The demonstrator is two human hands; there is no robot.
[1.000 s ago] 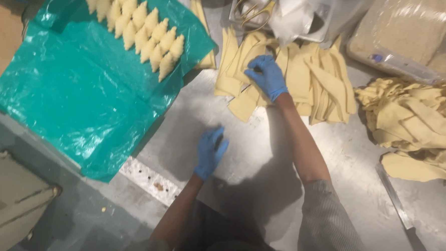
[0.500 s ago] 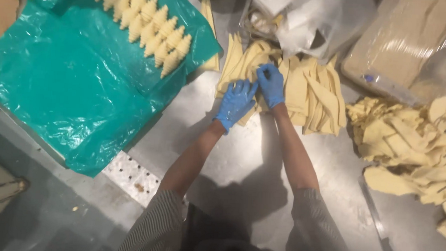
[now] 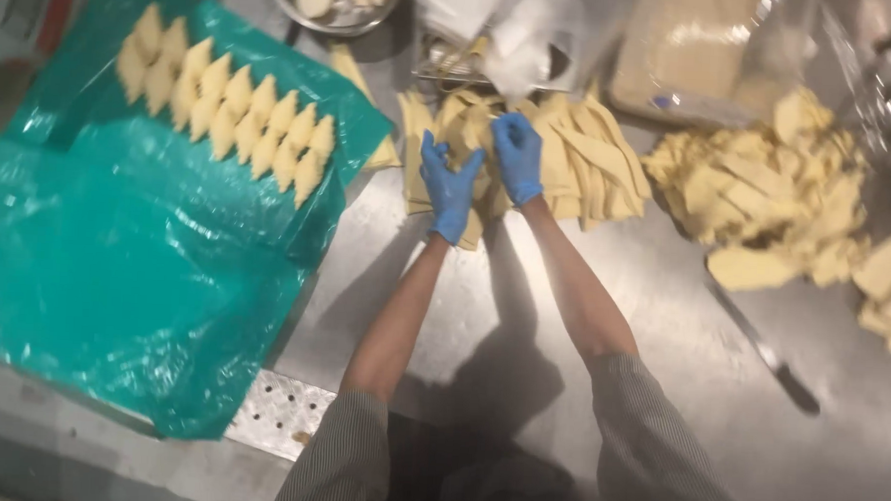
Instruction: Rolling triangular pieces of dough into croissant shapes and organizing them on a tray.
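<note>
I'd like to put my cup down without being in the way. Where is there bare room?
Bare steel table lies between the arms and the knife. The green sheet is bare below its pastry rows. It is crowded around both gloved hands, left hand and right hand, among dough strips.

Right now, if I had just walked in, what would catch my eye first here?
Two blue-gloved hands, left hand and right hand, meet over a fan of pale dough strips at the top middle of the steel table. To the left, a bright teal plastic sheet carries neat rows of folded pastries.
</note>
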